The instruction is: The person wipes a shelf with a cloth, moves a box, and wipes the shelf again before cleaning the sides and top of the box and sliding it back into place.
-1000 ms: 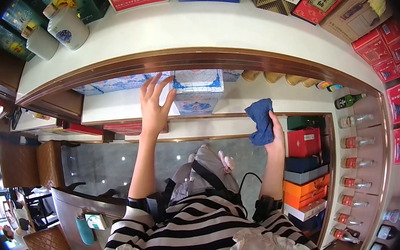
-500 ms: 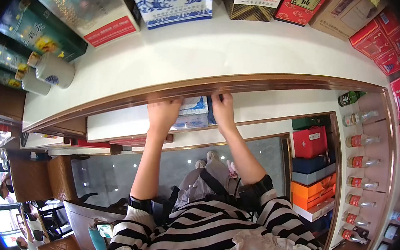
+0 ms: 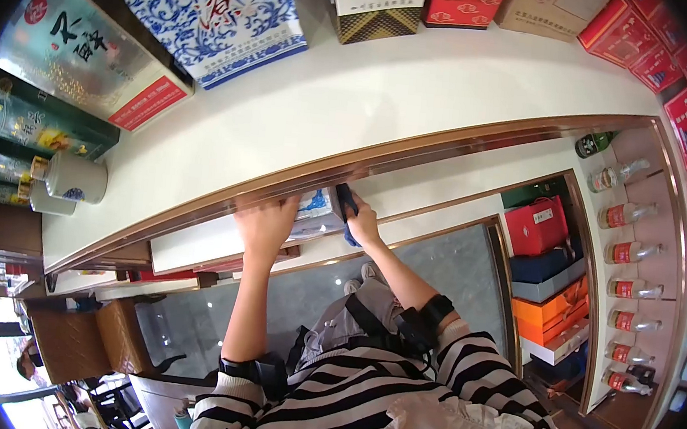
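A blue-and-white box [image 3: 312,206] lies on the lower shelf, partly hidden under the overhanging edge of the upper one. My left hand [image 3: 265,228] is at the box's left end; the shelf edge hides most of its fingers, so its grip does not show. To the right of the box, my right hand [image 3: 364,223] is closed around a folded dark blue cloth [image 3: 350,236]. The cloth hangs at the box's right side, and part of it goes under the shelf edge.
The brown-trimmed upper shelf edge [image 3: 441,145] runs just above both hands. Large liquor boxes, one of them blue-and-white patterned [image 3: 205,15], stand on that shelf. Several bottles [image 3: 636,253] line the right side, near stacked gift boxes [image 3: 544,317]. At lower left is a brown chair [image 3: 71,341].
My right hand has drawn back toward me from the box's right end, bringing more of the dark blue cloth into sight. My left hand stays by the box's left end. The view has shifted.
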A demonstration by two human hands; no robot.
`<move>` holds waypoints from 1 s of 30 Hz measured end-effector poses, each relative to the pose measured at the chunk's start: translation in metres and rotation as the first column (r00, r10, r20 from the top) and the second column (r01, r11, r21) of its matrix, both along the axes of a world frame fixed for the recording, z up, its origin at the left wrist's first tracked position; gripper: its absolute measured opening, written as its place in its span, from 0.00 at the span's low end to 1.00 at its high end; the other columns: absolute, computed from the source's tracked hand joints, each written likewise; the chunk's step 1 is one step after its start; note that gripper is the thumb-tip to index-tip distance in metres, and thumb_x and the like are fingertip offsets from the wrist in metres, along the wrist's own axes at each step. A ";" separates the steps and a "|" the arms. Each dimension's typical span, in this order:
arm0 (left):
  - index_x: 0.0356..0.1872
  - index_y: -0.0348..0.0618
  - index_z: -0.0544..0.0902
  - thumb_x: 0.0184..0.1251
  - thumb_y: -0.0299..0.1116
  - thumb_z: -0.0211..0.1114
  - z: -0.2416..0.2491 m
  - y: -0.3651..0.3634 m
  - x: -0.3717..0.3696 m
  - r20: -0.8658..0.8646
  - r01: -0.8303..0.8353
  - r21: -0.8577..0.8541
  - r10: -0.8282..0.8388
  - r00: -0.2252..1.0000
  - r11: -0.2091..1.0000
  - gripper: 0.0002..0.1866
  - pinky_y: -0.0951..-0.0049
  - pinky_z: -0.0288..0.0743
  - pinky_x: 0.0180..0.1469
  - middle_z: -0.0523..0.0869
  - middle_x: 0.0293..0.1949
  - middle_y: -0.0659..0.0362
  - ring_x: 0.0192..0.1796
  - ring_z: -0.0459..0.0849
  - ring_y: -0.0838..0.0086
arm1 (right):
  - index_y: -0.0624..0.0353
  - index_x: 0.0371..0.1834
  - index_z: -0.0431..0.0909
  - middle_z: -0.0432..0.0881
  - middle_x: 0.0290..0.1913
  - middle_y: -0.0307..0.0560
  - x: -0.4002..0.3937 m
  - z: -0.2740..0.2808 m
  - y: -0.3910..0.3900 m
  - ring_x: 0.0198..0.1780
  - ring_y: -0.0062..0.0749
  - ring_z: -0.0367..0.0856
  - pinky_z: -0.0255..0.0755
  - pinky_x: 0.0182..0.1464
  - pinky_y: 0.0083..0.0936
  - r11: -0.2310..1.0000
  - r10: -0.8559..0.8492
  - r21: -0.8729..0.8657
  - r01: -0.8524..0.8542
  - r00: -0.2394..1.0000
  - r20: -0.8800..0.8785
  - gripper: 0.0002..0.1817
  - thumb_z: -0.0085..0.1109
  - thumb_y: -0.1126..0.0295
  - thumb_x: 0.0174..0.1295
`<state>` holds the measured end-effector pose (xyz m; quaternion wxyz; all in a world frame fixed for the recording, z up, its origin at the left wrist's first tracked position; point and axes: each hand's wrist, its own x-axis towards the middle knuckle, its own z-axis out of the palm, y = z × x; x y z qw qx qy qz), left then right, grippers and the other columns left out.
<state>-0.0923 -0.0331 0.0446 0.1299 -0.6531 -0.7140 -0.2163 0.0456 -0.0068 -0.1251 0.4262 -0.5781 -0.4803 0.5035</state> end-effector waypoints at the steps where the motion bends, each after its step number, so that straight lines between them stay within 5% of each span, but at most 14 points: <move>1: 0.43 0.44 0.74 0.53 0.52 0.53 0.010 -0.001 0.002 0.078 -0.028 -0.212 0.046 0.996 0.977 0.23 0.55 0.62 0.48 0.72 0.45 0.49 0.48 0.66 0.51 | 0.55 0.48 0.71 0.75 0.41 0.61 0.004 -0.014 0.001 0.45 0.50 0.73 0.66 0.47 0.33 0.996 0.082 -0.060 -0.073 0.984 0.157 0.19 0.48 0.70 0.50; 4: 0.53 0.46 0.67 0.58 0.53 0.45 0.017 0.000 0.003 0.126 -0.059 -0.481 0.135 0.983 0.875 0.27 0.54 0.53 0.57 0.62 0.58 0.47 0.60 0.55 0.50 | 0.53 0.43 0.76 0.77 0.34 0.61 0.026 -0.022 0.008 0.40 0.48 0.76 0.70 0.42 0.33 0.973 0.232 -0.098 -0.210 0.891 0.390 0.17 0.51 0.68 0.47; 7: 0.57 0.47 0.64 0.60 0.53 0.42 0.022 0.000 0.003 0.153 -0.081 -0.569 0.202 0.967 0.818 0.28 0.54 0.48 0.60 0.56 0.61 0.48 0.64 0.49 0.50 | 0.61 0.40 0.76 0.79 0.32 0.55 0.037 -0.024 0.030 0.33 0.34 0.79 0.69 0.33 0.27 0.966 -0.108 -0.225 0.124 0.991 0.080 0.14 0.51 0.69 0.50; 8: 0.57 0.47 0.63 0.60 0.53 0.42 0.023 0.001 0.003 0.142 -0.079 -0.587 0.199 0.970 0.805 0.28 0.54 0.47 0.61 0.55 0.62 0.48 0.64 0.47 0.50 | 0.63 0.38 0.75 0.78 0.30 0.52 0.039 0.050 0.025 0.30 0.31 0.77 0.68 0.33 0.26 0.953 -0.206 -0.241 0.186 0.977 -0.063 0.11 0.50 0.73 0.51; 10: 0.58 0.47 0.62 0.60 0.52 0.41 0.022 0.001 0.003 0.132 -0.083 -0.607 0.203 0.970 0.790 0.28 0.54 0.45 0.61 0.54 0.62 0.49 0.65 0.46 0.51 | 0.63 0.35 0.75 0.77 0.27 0.50 0.031 0.079 0.030 0.30 0.33 0.75 0.67 0.35 0.28 0.971 -0.237 -0.117 0.211 0.920 -0.312 0.09 0.49 0.76 0.51; 13: 0.57 0.46 0.64 0.60 0.52 0.41 0.015 0.000 0.000 0.074 -0.101 -0.605 0.182 0.980 0.790 0.27 0.54 0.47 0.60 0.57 0.61 0.47 0.63 0.50 0.50 | 0.64 0.30 0.75 0.78 0.28 0.51 0.004 0.113 0.018 0.33 0.30 0.74 0.66 0.36 0.26 0.929 -0.129 0.311 0.203 0.962 -0.241 0.06 0.52 0.75 0.50; 14: 0.45 0.43 0.71 0.56 0.48 0.47 0.004 -0.002 -0.001 0.065 -0.051 -0.313 0.075 0.995 0.949 0.22 0.56 0.56 0.50 0.68 0.47 0.48 0.50 0.62 0.52 | 0.65 0.30 0.75 0.78 0.30 0.52 -0.011 0.109 0.016 0.32 0.32 0.74 0.66 0.37 0.26 0.860 -0.182 0.446 0.248 0.966 -0.185 0.06 0.53 0.75 0.50; 15: 0.33 0.40 0.77 0.52 0.44 0.53 0.001 -0.002 -0.001 0.020 0.025 0.011 -0.025 0.999 1.000 0.17 0.57 0.65 0.41 0.78 0.33 0.49 0.37 0.73 0.54 | 0.65 0.32 0.75 0.78 0.30 0.52 -0.015 0.105 0.016 0.32 0.34 0.75 0.66 0.38 0.27 0.904 -0.154 0.356 0.236 0.958 -0.243 0.07 0.53 0.75 0.50; 19: 0.33 0.40 0.77 0.53 0.44 0.52 0.005 -0.002 -0.002 0.037 0.061 0.017 -0.062 0.997 0.998 0.17 0.57 0.65 0.41 0.78 0.33 0.49 0.37 0.73 0.53 | 0.63 0.38 0.74 0.78 0.33 0.56 -0.018 0.059 0.025 0.35 0.40 0.77 0.68 0.41 0.29 0.964 -0.093 0.209 0.165 0.944 -0.317 0.11 0.51 0.75 0.50; 21: 0.53 0.42 0.67 0.61 0.50 0.42 0.021 -0.002 0.000 0.171 -0.004 -0.491 0.101 0.980 0.871 0.26 0.55 0.50 0.59 0.64 0.56 0.46 0.58 0.59 0.50 | 0.62 0.40 0.74 0.78 0.35 0.57 -0.014 0.028 0.025 0.38 0.41 0.77 0.67 0.43 0.28 0.980 -0.085 0.159 0.121 0.973 -0.213 0.13 0.50 0.76 0.49; 22: 0.53 0.42 0.67 0.61 0.50 0.42 0.014 -0.001 -0.002 0.171 -0.003 -0.488 0.099 0.980 0.873 0.26 0.55 0.50 0.59 0.64 0.56 0.46 0.58 0.59 0.50 | 0.61 0.42 0.74 0.78 0.36 0.58 -0.013 0.010 0.025 0.42 0.41 0.77 0.67 0.44 0.27 0.992 -0.068 0.103 0.079 0.992 -0.104 0.15 0.48 0.76 0.49; 24: 0.33 0.39 0.77 0.54 0.42 0.50 -0.007 -0.002 -0.009 0.065 0.084 -0.002 -0.084 0.994 0.996 0.17 0.56 0.64 0.41 0.78 0.34 0.47 0.37 0.73 0.52 | 0.58 0.44 0.74 0.77 0.39 0.57 -0.009 -0.024 0.026 0.45 0.42 0.76 0.66 0.47 0.26 0.999 -0.052 0.006 0.053 0.993 -0.109 0.18 0.49 0.74 0.48; 28: 0.33 0.38 0.77 0.55 0.40 0.48 0.001 -0.002 -0.010 0.132 0.125 -0.040 -0.119 0.984 0.991 0.16 0.56 0.63 0.40 0.78 0.33 0.47 0.37 0.72 0.51 | 0.57 0.43 0.75 0.78 0.38 0.54 0.013 -0.036 0.034 0.41 0.41 0.77 0.68 0.44 0.29 0.967 0.106 -0.251 -0.044 0.965 0.239 0.19 0.54 0.71 0.44; 30: 0.32 0.37 0.77 0.54 0.37 0.47 -0.004 -0.002 -0.012 0.103 0.112 0.013 -0.113 0.988 0.994 0.14 0.56 0.63 0.40 0.77 0.32 0.46 0.37 0.72 0.51 | 0.61 0.42 0.75 0.79 0.37 0.52 0.016 -0.011 0.037 0.38 0.36 0.78 0.68 0.42 0.26 0.901 -0.229 -0.377 0.216 0.973 0.011 0.17 0.54 0.73 0.46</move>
